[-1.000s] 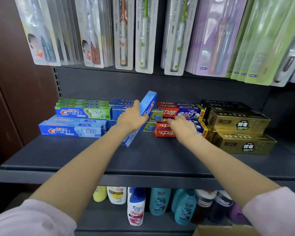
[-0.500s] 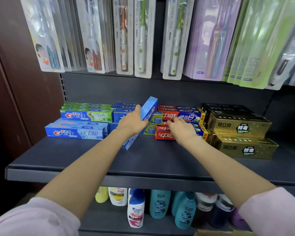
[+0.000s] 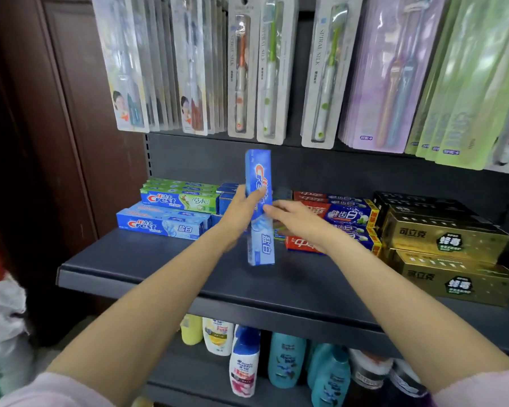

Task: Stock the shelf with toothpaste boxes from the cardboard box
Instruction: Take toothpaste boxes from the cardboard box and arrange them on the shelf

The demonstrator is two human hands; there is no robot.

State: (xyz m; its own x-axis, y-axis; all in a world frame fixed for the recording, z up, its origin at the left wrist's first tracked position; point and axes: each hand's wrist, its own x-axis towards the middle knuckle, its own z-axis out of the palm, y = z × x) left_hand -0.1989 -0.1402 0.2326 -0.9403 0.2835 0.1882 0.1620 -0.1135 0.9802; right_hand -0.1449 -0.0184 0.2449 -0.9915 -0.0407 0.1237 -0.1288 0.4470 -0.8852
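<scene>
My left hand (image 3: pixel 241 214) grips a blue Crest toothpaste box (image 3: pixel 259 239) around its middle and holds it nearly upright above the dark shelf (image 3: pixel 165 277). My right hand (image 3: pixel 294 220) reaches in from the right with its fingertips touching the side of that box. Behind my hands lie stacked toothpaste boxes: blue Crest boxes (image 3: pixel 162 224) and green Crest boxes (image 3: pixel 182 198) on the left, red and blue boxes (image 3: pixel 347 215) in the middle. The cardboard box is out of view.
Gold and black toothpaste boxes (image 3: pixel 450 248) are stacked at the shelf's right. Toothbrush packs (image 3: pixel 247 71) hang just above the shelf. Shampoo bottles (image 3: pixel 244 362) stand on the lower shelf. A brown wall panel (image 3: pixel 71 127) borders the left side.
My left hand has lifted the blue box off the stack and turned it from tilted to nearly upright. My right hand moved left from the red boxes to touch it.
</scene>
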